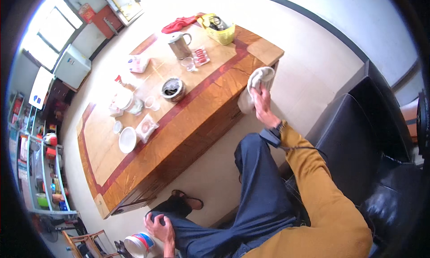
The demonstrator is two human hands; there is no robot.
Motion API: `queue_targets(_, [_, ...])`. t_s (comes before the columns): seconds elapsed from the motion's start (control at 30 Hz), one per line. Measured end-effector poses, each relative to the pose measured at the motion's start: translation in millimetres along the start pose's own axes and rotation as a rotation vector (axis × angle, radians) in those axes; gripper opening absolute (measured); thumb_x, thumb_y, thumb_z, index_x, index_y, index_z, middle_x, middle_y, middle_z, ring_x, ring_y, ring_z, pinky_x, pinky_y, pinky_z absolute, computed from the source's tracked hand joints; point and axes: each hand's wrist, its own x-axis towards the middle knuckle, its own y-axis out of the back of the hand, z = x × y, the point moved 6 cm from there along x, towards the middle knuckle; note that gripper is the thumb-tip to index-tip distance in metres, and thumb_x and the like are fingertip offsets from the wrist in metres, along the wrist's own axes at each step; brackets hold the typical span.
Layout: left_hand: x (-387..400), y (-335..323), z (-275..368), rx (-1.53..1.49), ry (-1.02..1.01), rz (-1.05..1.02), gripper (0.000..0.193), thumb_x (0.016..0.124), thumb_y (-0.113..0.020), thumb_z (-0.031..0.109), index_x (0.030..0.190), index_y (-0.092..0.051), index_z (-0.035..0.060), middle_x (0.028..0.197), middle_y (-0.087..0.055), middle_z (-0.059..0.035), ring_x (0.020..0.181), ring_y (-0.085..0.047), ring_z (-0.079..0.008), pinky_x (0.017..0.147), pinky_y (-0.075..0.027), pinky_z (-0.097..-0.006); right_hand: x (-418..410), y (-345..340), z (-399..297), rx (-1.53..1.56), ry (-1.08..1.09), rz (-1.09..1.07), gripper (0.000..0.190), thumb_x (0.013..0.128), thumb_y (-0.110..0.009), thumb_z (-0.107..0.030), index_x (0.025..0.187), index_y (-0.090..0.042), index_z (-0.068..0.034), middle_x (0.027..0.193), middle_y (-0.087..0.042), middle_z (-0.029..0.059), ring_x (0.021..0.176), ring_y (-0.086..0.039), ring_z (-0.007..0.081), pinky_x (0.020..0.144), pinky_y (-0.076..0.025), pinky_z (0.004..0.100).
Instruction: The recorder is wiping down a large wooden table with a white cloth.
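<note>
My right hand (pixel 263 103) is raised beside the near right corner of the low table (pixel 188 106), closed on a light grey-white cloth (pixel 258 78) that hangs down past the table's edge. My left hand (pixel 160 227) rests on my left knee with bent fingers, holding nothing. On the tabletop stand a patterned pot with dark contents (pixel 173 90), a metal jug (pixel 179 46), a white bowl (pixel 127 140) and a clear plastic cup (pixel 153 104). A packet of red items (pixel 201 56) lies near the jug.
A yellow plastic basket (pixel 221 32) and a red cloth (pixel 179 24) are at the table's far end. A white bucket (pixel 139 245) stands on the floor by my left hand. A black leather sofa (pixel 349 133) is at the right. Shelves (pixel 43 177) and a wooden chair (pixel 87 241) stand at left.
</note>
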Motion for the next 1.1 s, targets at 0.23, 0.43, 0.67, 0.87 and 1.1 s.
queue_targets(0.23, [-9.6,-0.1,-3.9,-0.019,-0.007,0.08,0.01,0.077,-0.073,0.016,0.086,-0.071,0.0138,0.138,-0.054,-0.0114,0.14,-0.038,-0.0391,0.117,-0.027,-0.0549,21.0,1.4,-135.5,-0.231,0.33,-0.08,0.046,0.094,-0.06,-0.032,0.131,-0.062,-0.005,0.119,-0.068,0.0236,0.108,-0.065,0.0369,0.096,-0.049,0.0424])
queue_targets(0.43, [-8.0,-1.6,-3.4,-0.094,-0.015,0.102,0.009,0.078,-0.073,0.015,0.086,-0.07,0.0136,0.136,-0.055,-0.0114,0.139,-0.039,-0.0389,0.117,-0.028,-0.0548,78.5,-34.9,-84.7,-1.151,0.594,-0.184,0.042,0.089,-0.062,-0.038,0.121,-0.068,-0.011,0.121,-0.061,0.0235,0.115,-0.059,0.0395,0.097,-0.049,0.0508])
queue_targets(0.67, [-11.0,8.8,-21.8,-0.07,0.045,0.125,0.009,0.078,-0.072,0.015,0.087,-0.071,0.0136,0.134,-0.055,-0.0103,0.139,-0.039,-0.0383,0.117,-0.027,-0.0553,-63.1,-131.5,-81.8,-1.036,0.949,-0.271,0.034,0.087,-0.067,-0.03,0.113,-0.072,-0.009,0.118,-0.065,0.0227,0.11,-0.063,0.0399,0.097,-0.051,0.0485])
queue_targets(0.87, [-8.8,1.0,-16.1,-0.087,0.039,0.096,0.009,0.078,-0.072,0.016,0.087,-0.071,0.014,0.134,-0.055,-0.0099,0.139,-0.039,-0.0371,0.117,-0.027,-0.0547,-245.7,-206.4,-101.8,-0.69,1.043,-0.467,0.021,0.087,-0.061,-0.018,0.098,-0.072,-0.003,0.104,-0.065,0.0234,0.1,-0.064,0.0375,0.089,-0.053,0.0483])
queue_targets(1.1, [-22.2,2.9,-29.7,-0.039,0.063,0.113,0.01,0.08,-0.072,0.016,0.089,-0.072,0.0141,0.138,-0.055,-0.0099,0.14,-0.039,-0.0373,0.116,-0.029,-0.0543,-281.0,-232.7,-96.8,-0.523,1.031,-0.691,0.02,0.084,-0.063,-0.015,0.098,-0.072,-0.006,0.111,-0.063,0.0202,0.101,-0.063,0.0366,0.086,-0.053,0.0476])
